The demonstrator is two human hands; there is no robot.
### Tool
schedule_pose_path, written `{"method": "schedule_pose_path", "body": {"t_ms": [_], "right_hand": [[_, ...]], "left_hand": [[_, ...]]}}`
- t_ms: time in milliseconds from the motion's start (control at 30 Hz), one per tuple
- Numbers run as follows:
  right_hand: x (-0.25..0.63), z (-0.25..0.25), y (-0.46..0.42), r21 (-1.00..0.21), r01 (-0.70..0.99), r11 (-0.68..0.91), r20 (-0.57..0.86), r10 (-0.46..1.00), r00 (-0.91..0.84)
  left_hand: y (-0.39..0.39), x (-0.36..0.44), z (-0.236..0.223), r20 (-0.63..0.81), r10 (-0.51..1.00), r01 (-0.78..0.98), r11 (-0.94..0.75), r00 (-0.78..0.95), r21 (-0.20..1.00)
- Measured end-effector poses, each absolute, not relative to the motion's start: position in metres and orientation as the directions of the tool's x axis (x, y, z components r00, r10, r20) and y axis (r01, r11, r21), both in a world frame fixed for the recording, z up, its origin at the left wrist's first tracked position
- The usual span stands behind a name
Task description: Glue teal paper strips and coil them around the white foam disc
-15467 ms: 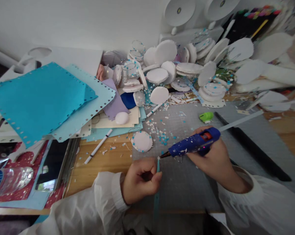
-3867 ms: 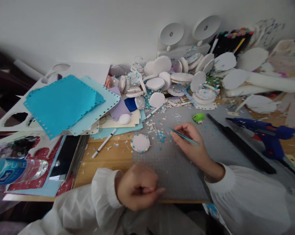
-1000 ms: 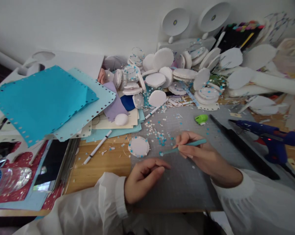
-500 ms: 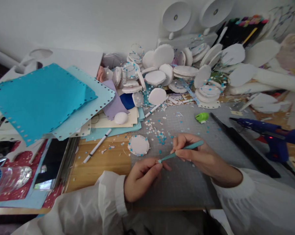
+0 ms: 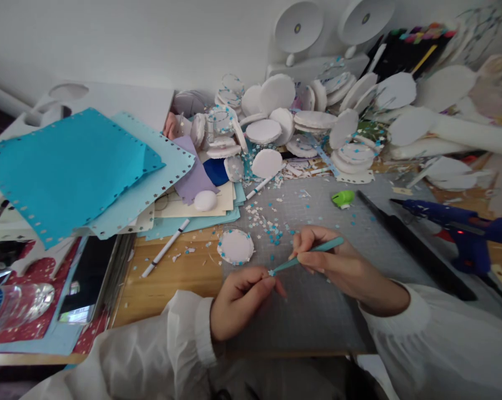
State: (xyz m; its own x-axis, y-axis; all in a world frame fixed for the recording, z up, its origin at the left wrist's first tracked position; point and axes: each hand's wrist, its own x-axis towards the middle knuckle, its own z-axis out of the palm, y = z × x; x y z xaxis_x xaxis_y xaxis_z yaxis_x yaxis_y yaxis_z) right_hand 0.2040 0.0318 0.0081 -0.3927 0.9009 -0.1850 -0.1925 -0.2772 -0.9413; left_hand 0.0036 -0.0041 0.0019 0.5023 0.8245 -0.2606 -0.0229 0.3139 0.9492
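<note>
My right hand (image 5: 323,256) is closed around teal tweezers (image 5: 317,253), which slant down to the left. At their tip sits a tiny pale blue paper flower (image 5: 271,273), against the fingertips of my left hand (image 5: 244,300). The left thumb and forefinger pinch together there, gripping the flower, while another finger pokes out to the right. Just beyond the left hand lies a white disc (image 5: 236,246) ringed with small blue and white flowers. More loose paper flowers (image 5: 271,225) are scattered on the grey cutting mat (image 5: 301,322).
A blue glue gun (image 5: 463,222) with a red light and a long black tool (image 5: 413,244) lie at the right, near a green punch (image 5: 342,199). White discs (image 5: 271,131) pile up along the back. Blue sheets (image 5: 75,166), a pen (image 5: 166,248) and a bottle (image 5: 21,303) are at the left.
The tweezers have tilted very slightly, and their upper end sits a touch lower and further left. Both hands otherwise keep the same grip and place.
</note>
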Motion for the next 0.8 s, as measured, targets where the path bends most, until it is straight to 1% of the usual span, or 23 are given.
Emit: {"method": "schedule_pose_path", "body": {"t_ms": [167, 300, 600, 700, 800], "right_hand": [[0.2032, 0.0054, 0.0316, -0.935, -0.209, -0.288, -0.183, 0.892, -0.413], [0.2036, 0.0048, 0.0312, -0.935, -0.204, -0.290, -0.187, 0.892, -0.411], [0.2015, 0.0094, 0.0323, -0.933, -0.204, -0.296, -0.197, 0.896, -0.398], [0.2016, 0.0090, 0.0340, -0.920, -0.243, -0.308, -0.202, 0.903, -0.379], [0.2044, 0.0059, 0.0369, -0.889, -0.321, -0.326, -0.224, 0.921, -0.318]], "left_hand": [[-0.0040, 0.0039, 0.0010, -0.256, 0.811, -0.069, 0.341, 0.526, 0.938], [-0.0036, 0.0031, 0.0016, -0.238, 0.802, -0.059, 0.321, 0.548, 0.945], [-0.0033, 0.0030, 0.0016, -0.249, 0.805, -0.007, 0.300, 0.539, 0.954], [-0.0037, 0.0029, 0.0013, -0.245, 0.806, 0.006, 0.287, 0.539, 0.958], [-0.0038, 0.0052, 0.0024, -0.260, 0.808, 0.028, 0.290, 0.529, 0.957]]}}
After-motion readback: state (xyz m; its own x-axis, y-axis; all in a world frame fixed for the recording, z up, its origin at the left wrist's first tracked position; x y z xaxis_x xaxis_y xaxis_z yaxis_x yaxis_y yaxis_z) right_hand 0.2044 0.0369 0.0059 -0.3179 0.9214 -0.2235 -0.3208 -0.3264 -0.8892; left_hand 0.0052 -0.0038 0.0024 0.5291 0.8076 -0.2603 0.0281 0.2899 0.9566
